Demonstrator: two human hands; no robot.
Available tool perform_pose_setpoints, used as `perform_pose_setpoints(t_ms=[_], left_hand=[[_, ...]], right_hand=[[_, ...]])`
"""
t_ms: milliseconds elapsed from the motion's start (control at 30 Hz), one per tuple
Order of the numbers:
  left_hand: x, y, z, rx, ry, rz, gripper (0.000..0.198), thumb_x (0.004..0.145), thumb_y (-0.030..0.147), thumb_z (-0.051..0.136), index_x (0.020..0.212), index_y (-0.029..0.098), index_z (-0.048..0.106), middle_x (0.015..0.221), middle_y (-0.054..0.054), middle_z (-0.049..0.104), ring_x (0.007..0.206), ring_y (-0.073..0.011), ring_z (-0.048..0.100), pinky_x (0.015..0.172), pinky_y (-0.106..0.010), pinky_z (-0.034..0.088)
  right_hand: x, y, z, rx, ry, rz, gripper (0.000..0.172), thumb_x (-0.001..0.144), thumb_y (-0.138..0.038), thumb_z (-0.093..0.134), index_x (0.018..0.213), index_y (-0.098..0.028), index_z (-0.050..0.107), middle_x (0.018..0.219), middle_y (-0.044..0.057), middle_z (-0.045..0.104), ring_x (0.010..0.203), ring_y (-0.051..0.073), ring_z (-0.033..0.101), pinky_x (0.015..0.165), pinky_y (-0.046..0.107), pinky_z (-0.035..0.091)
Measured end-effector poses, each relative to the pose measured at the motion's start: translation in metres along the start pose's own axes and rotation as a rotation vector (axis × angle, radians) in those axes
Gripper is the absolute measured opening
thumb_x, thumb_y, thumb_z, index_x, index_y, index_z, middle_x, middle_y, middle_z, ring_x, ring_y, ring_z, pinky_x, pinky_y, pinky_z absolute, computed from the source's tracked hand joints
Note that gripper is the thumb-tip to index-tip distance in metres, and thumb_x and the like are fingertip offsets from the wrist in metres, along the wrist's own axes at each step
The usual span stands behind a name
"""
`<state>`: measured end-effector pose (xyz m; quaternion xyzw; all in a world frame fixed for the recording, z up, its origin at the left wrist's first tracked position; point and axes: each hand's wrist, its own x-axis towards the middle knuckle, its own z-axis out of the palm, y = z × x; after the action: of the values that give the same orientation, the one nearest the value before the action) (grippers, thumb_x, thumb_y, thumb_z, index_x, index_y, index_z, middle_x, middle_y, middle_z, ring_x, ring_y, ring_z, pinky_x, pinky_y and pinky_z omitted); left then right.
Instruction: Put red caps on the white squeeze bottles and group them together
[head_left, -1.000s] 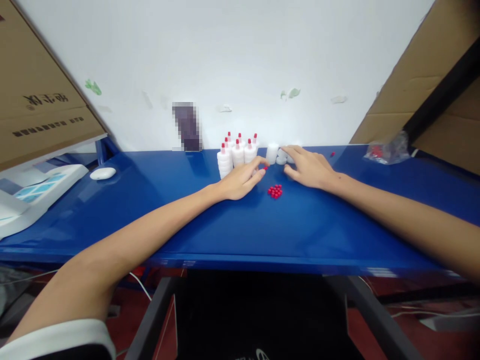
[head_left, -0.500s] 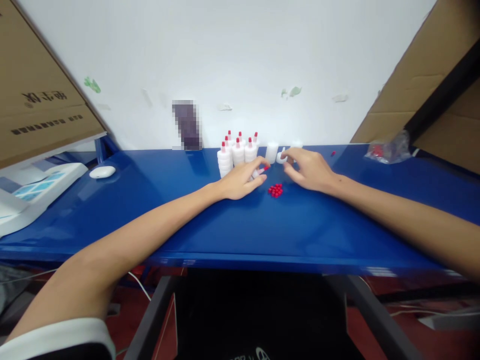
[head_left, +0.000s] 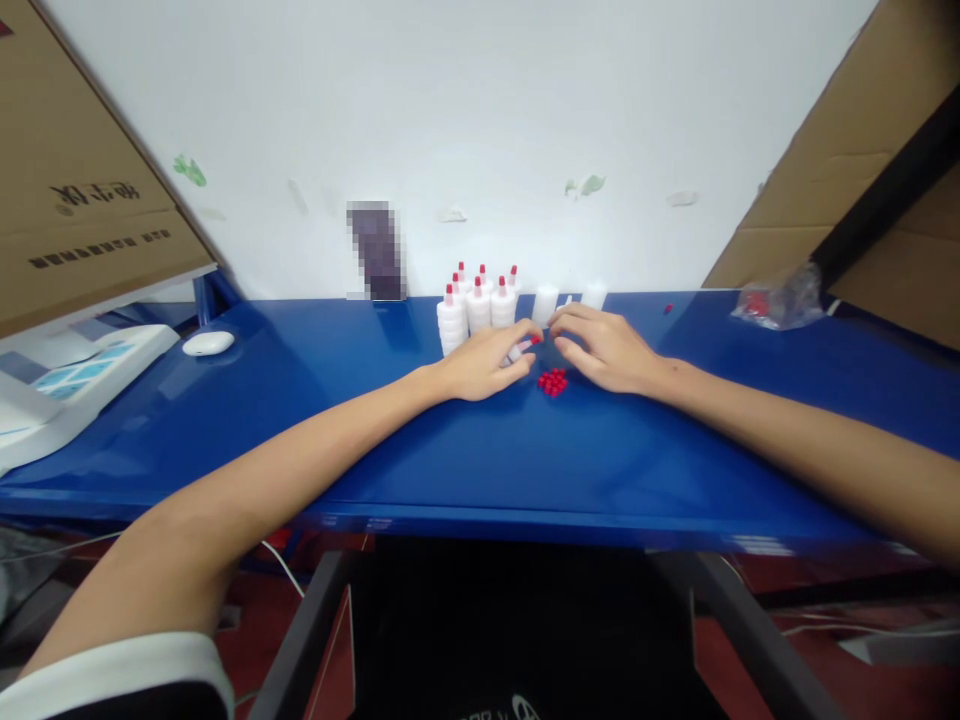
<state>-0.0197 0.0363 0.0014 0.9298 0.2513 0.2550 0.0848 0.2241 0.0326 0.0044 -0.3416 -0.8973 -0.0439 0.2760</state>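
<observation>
My left hand (head_left: 486, 362) is closed around a squeeze bottle (head_left: 514, 353), tilted to the right; its red tip cap shows between finger and thumb, and most of the bottle is hidden. Facing it, my right hand (head_left: 606, 350) has thumb and forefinger apart, and nothing shows between them. Just below, red tip caps (head_left: 553, 382) lie in a small pile. Several capped squeeze bottles (head_left: 478, 310) stand in a group behind my left hand. Beyond my right hand are a white bottle (head_left: 545, 305), a second white bottle (head_left: 594, 295) and a partly hidden nozzle (head_left: 566, 301).
A single red cap (head_left: 668, 309) and a clear plastic bag (head_left: 780, 299) with red pieces lie to the right. At left are a white oval object (head_left: 208, 344) and a white device (head_left: 97, 385). Cardboard (head_left: 97, 180) stands at the side; the blue table's front edge (head_left: 525, 522) is near me.
My right hand has moved a little left, from the white nozzle toward the tip of the bottle in my left hand. The left hand stays nearly in place.
</observation>
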Motion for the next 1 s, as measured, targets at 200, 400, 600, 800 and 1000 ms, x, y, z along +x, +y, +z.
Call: perform_pose_setpoints(t_ms=[200, 400, 600, 800, 1000], left_hand=[[0.000, -0.001, 0.000, 0.002, -0.012, -0.006, 0.032, 0.100, 0.036, 0.043, 0.124, 0.017, 0.053, 0.101, -0.008, 0.069, 0.082, -0.0205, 0.062, 0.081, -0.037, 0.049], [0.000, 0.001, 0.000, 0.008, -0.009, -0.007, 0.032, 0.100, 0.036, 0.043, 0.123, 0.017, 0.054, 0.099, -0.008, 0.069, 0.082, -0.0211, 0.062, 0.081, -0.037, 0.050], [0.001, 0.001, 0.000, 0.016, -0.003, -0.001, 0.035, 0.101, 0.038, 0.041, 0.125, 0.016, 0.053, 0.101, -0.010, 0.069, 0.084, -0.0222, 0.063, 0.082, -0.039, 0.050], [0.000, 0.001, 0.000, 0.040, -0.031, -0.019, 0.030, 0.099, 0.037, 0.043, 0.117, 0.016, 0.056, 0.103, -0.010, 0.071, 0.088, -0.0236, 0.065, 0.081, -0.038, 0.050], [-0.002, 0.007, -0.002, 0.057, -0.078, -0.035, 0.031, 0.096, 0.037, 0.050, 0.119, 0.016, 0.049, 0.098, -0.009, 0.068, 0.078, -0.0219, 0.064, 0.071, -0.035, 0.048]], right_hand=[[0.001, 0.006, 0.004, -0.056, -0.129, 0.114, 0.032, 0.100, -0.036, 0.041, 0.111, -0.018, 0.064, 0.144, 0.017, 0.062, 0.119, 0.037, 0.065, 0.091, 0.055, 0.054], [0.001, 0.008, 0.006, -0.071, -0.150, 0.112, 0.033, 0.101, -0.040, 0.038, 0.109, -0.020, 0.063, 0.146, 0.016, 0.061, 0.124, 0.037, 0.062, 0.093, 0.054, 0.053], [0.001, -0.002, -0.002, 0.010, -0.005, 0.012, 0.036, 0.102, -0.039, 0.036, 0.084, -0.020, 0.060, 0.097, 0.011, 0.069, 0.085, 0.025, 0.065, 0.074, 0.039, 0.048], [0.001, -0.018, -0.008, 0.092, -0.098, -0.004, 0.024, 0.098, -0.043, 0.050, 0.096, -0.020, 0.058, 0.061, -0.003, 0.057, 0.051, 0.015, 0.049, 0.056, 0.030, 0.036], [0.001, -0.018, -0.006, 0.088, -0.071, -0.078, 0.029, 0.100, -0.048, 0.054, 0.103, -0.020, 0.059, 0.067, -0.002, 0.059, 0.056, 0.015, 0.052, 0.057, 0.029, 0.039]])
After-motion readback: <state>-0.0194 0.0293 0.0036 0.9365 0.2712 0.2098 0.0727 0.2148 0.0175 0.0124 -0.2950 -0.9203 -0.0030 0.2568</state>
